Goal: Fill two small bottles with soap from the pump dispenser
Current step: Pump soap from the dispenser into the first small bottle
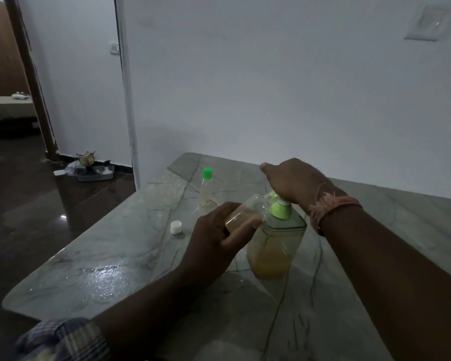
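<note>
On the floor at far left, by the doorway, sits a grey tray (95, 175) of odds and ends too dim to make out. The marble surface (110, 256) runs from there across the lower view, a wet sheen on its near left part. A small white cap (175, 227) lies loose on it, just left of the left hand. Behind it, toward the wall, a small clear bottle with a green cap (207, 188) stands upright, apart from both hands, with a little pale liquid at its bottom.

The left hand (216, 238) has its fingers (250, 223) and thumb curled round a second small clear bottle (245, 212), tilted so its open mouth meets the nozzle of the pump dispenser (277, 243); amber soap shows in its lower half. The dispenser stands on the surface just right of that hand, its square clear body part full of yellow soap. The right hand (292, 179) rests palm-down on the light green pump head, fingers straight and spread toward the wall, gripping nothing. A frayed orange thread band (331, 207) circles that wrist.
</note>
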Tool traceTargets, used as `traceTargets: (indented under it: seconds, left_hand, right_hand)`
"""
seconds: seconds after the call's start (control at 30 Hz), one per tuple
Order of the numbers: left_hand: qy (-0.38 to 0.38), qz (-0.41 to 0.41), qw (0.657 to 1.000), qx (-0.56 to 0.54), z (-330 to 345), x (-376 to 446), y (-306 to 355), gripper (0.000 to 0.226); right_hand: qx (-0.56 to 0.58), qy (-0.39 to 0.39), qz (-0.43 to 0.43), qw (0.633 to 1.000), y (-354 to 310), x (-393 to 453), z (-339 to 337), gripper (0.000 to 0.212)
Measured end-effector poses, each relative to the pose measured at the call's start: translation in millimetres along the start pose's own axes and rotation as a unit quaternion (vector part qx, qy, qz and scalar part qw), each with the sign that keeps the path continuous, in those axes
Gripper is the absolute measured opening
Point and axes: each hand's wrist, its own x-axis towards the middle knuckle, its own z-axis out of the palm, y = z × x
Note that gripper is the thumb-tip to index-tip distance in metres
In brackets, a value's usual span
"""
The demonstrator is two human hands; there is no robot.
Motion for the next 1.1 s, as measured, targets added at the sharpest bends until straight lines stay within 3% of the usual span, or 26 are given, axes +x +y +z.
traceTargets:
  seconds: [0.23,0.37,0.47,0.53,0.67,0.8,1.1]
  left_hand:
    - [0.001,-0.004,1.0,0.001,0,0,2,0.039]
    - [0.002,-0.002,1.0,0.002,0,0,1,0.038]
    - [0.004,-0.006,1.0,0.009,0,0,-1,0.034]
    - [0.003,-0.01,1.0,0.008,0,0,-1,0.03]
    - [0.001,0.001,1.0,0.008,0,-1,1,0.035]
    - [0.005,0.001,1.0,0.001,-1,-1,1,0.037]
    - [0.003,-0.005,1.0,0.013,0,0,2,0.023]
  right_hand:
    - [-0.062,0.007,-0.015,0.998,-7,-7,-12,0.039]
    - [0.022,0.042,0.023,0.999,-2,1,-3,0.051]
    - [0.015,0.004,-0.01,1.0,-2,-9,-2,0.039]
    - [0.038,0.006,0.007,0.999,-6,-14,-7,0.036]
    - [-0.019,-0.036,0.006,0.999,-7,-6,-9,0.036]
    - [0.0,0.038,0.029,0.999,-4,0,-5,0.04]
    - [0.041,0.003,0.028,0.999,-6,-5,-3,0.035]
